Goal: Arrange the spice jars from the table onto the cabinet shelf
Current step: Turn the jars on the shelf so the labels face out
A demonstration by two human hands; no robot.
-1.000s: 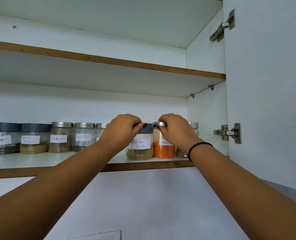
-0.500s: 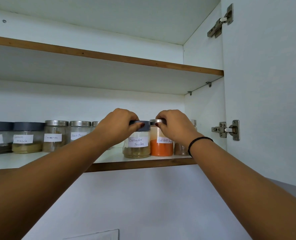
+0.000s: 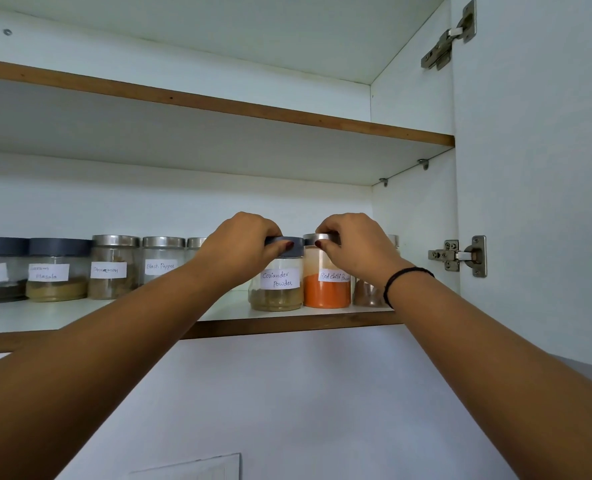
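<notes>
Gripping lids on the shelf (image 3: 287, 320): left hand (image 3: 242, 245) curled round coriander jar (image 3: 276, 284) lid, right hand (image 3: 355, 245) round red chilli jar (image 3: 326, 287) lid.

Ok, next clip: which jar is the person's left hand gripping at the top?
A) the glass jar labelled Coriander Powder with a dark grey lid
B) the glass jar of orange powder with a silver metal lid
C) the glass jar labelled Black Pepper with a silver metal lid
A: the left hand curls over the top of the dark-grey-lidded glass jar labelled Coriander Powder, while the right hand grips the silver-lidded glass jar of orange powder beside it.
</notes>
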